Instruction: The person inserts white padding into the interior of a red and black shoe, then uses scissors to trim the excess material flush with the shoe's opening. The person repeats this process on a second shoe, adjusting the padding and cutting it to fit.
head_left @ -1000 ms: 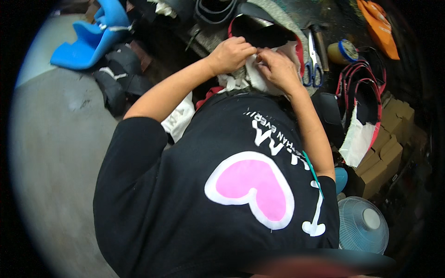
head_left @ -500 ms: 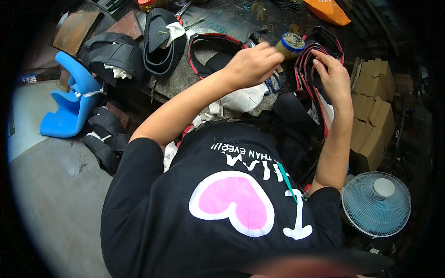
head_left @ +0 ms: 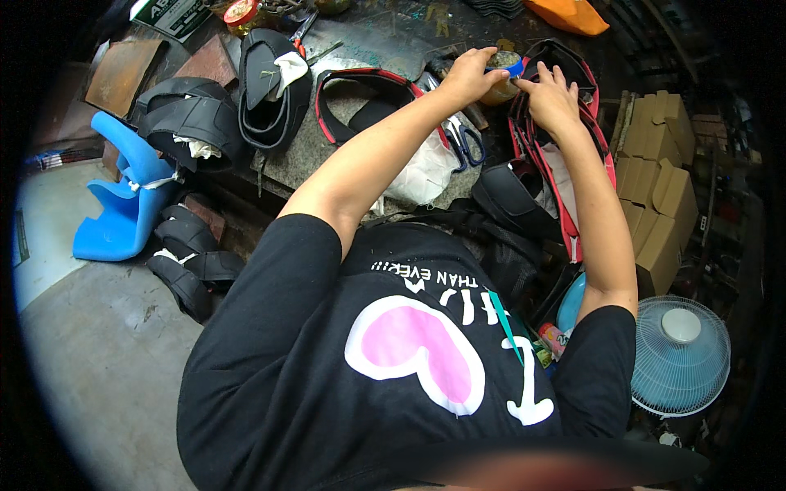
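Observation:
My left hand (head_left: pixel 472 75) grips a small yellowish jar (head_left: pixel 498 92) with a blue rim, its thumb and forefinger at the rim. Close on the other side, my right hand (head_left: pixel 555 100) has its fingers apart, with one fingertip at the blue rim; whether it presses there I cannot tell. Beneath the right hand and forearm lie long black straps with red edging (head_left: pixel 536 151). A black padded piece (head_left: pixel 509 196) rests beside them. Between my forearms are blue-handled scissors (head_left: pixel 465 147) and a white cloth (head_left: pixel 424 173). A black loop with red trim (head_left: pixel 332 114) curves behind my left forearm.
Black sandals or shoe uppers (head_left: pixel 274 90) stand at the left of the bench, near a blue foam piece (head_left: pixel 135 176). Cardboard boxes (head_left: pixel 655 176) are stacked at the right, above a blue fan (head_left: pixel 679 360). An orange bag (head_left: pixel 569 15) lies at the far edge.
The jar was tilted in my left hand and now sits lower and more upright. My right hand has moved left toward its rim, fingers spreading. The view has shifted slightly.

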The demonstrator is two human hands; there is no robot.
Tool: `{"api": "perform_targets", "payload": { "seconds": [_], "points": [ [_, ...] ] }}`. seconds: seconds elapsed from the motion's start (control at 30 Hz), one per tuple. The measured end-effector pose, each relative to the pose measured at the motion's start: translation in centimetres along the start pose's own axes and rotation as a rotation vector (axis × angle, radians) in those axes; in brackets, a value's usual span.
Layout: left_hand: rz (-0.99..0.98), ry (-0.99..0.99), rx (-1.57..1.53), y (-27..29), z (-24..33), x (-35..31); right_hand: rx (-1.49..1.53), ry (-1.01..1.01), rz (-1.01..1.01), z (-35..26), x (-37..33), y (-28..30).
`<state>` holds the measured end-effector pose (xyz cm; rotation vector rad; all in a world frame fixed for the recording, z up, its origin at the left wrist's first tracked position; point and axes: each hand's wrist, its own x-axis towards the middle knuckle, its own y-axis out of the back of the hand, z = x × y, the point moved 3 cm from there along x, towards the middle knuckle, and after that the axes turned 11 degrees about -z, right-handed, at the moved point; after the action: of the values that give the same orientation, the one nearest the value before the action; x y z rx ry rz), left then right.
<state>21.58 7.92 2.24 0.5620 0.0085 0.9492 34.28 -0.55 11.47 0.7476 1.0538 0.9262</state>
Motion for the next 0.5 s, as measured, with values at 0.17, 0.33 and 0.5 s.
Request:
{"api": "perform_targets", "payload": {
  "seconds": [0.17, 0.33, 0.5],
  "points": [
    [0.034, 0.000, -0.030, 0.1, 0.5, -0.4, -0.033, -0.077, -0.145, -2.4, 2.2, -1.1],
    [0.063, -0.005, -0.053, -0.4, 0.3, -0.5, 0.115, -0.061, -0.047, -1.9, 0.6, -0.6],
    [0.003, -0.091, 0.044, -0.8, 0.9, -0.8, 0.030, -0.034, -0.094, -2.0, -1.6, -0.5]
  ]
}}
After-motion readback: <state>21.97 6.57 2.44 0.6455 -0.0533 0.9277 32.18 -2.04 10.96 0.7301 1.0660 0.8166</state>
